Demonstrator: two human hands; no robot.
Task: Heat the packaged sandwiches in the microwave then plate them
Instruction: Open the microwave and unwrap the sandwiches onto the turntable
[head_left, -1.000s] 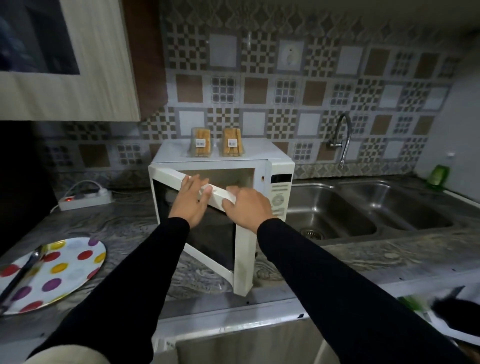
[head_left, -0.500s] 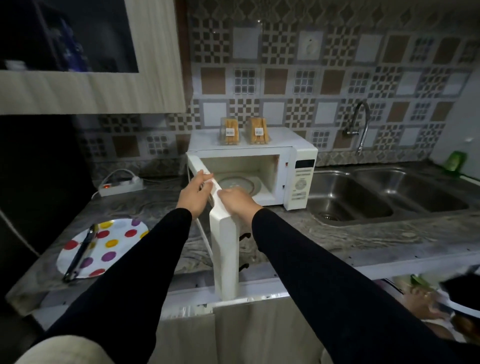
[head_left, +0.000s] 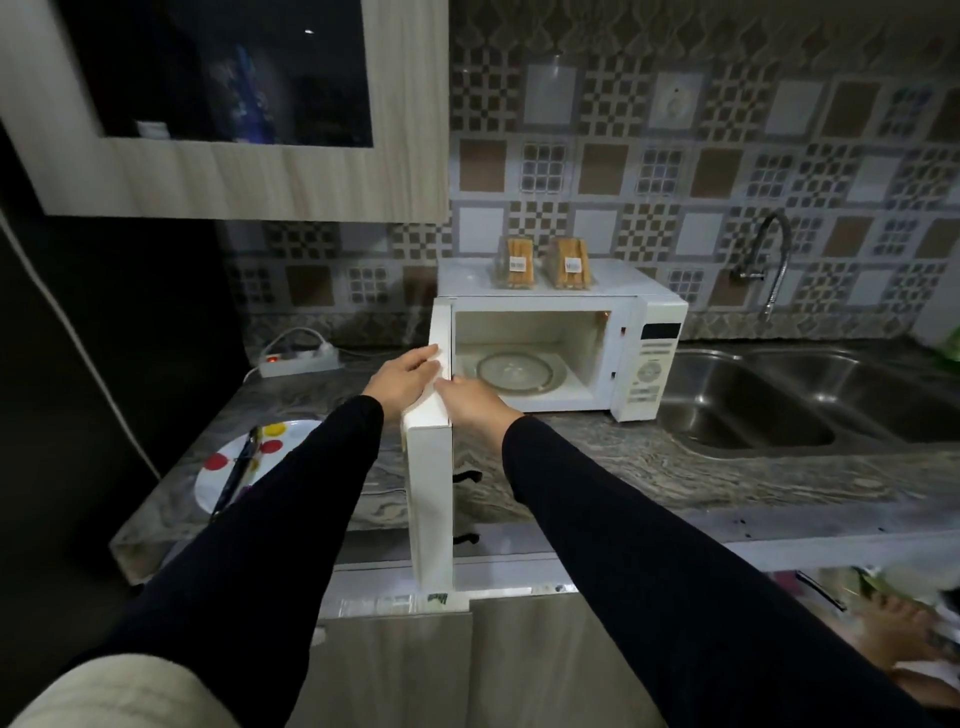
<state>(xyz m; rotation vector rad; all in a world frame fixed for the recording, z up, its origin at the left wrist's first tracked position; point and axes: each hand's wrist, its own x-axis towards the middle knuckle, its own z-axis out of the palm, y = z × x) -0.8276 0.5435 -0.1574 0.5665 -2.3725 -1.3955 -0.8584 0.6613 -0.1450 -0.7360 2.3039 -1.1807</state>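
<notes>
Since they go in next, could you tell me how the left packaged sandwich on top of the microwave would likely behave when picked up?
The left packaged sandwich looks small and probably light. It stands upright on a narrow base on the microwave, so a nudge could tip it. Its clear wrapper may be slippery and yield under the fingers.

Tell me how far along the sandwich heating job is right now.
Done: the microwave door stands swung wide open, showing a bare glass turntable. In hand: the left hand and right hand both rest on the door's top edge. Left: both packaged sandwiches sit on top of the microwave, unheated, and the polka-dot plate holds no sandwich.
</notes>
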